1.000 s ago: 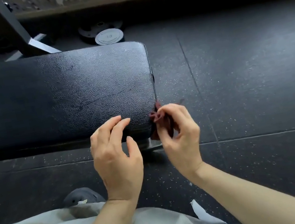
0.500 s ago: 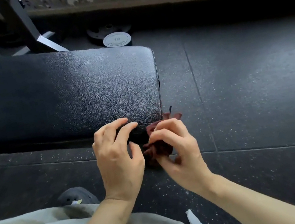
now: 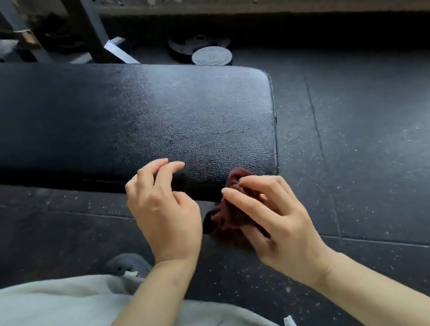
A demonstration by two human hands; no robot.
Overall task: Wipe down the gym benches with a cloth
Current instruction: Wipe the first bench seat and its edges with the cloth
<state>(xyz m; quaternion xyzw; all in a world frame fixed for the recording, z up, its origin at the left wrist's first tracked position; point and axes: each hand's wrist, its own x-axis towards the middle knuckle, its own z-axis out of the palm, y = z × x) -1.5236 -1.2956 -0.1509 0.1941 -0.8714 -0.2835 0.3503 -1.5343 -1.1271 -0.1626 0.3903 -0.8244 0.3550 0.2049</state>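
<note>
A black padded gym bench (image 3: 121, 121) runs from the left to the middle of the view, its right end rounded. A bunched dark red cloth (image 3: 227, 217) sits just below the bench's near right corner. My right hand (image 3: 277, 220) grips the cloth, fingers curled over it, and part of the cloth is hidden under the hand. My left hand (image 3: 163, 211) hovers at the bench's near edge, left of the cloth, with fingers loosely bent and holding nothing.
Dark speckled rubber floor (image 3: 376, 150) spreads to the right of the bench. Weight plates (image 3: 211, 55) lie on the floor behind the bench near the wall. A metal rack frame (image 3: 88, 27) stands at the back left. My shoe (image 3: 128, 265) is below the bench.
My right hand has brought the cloth down and left from the bench's end corner to just under the near edge. The view has tilted and shifted, so the bench now lies slanted.
</note>
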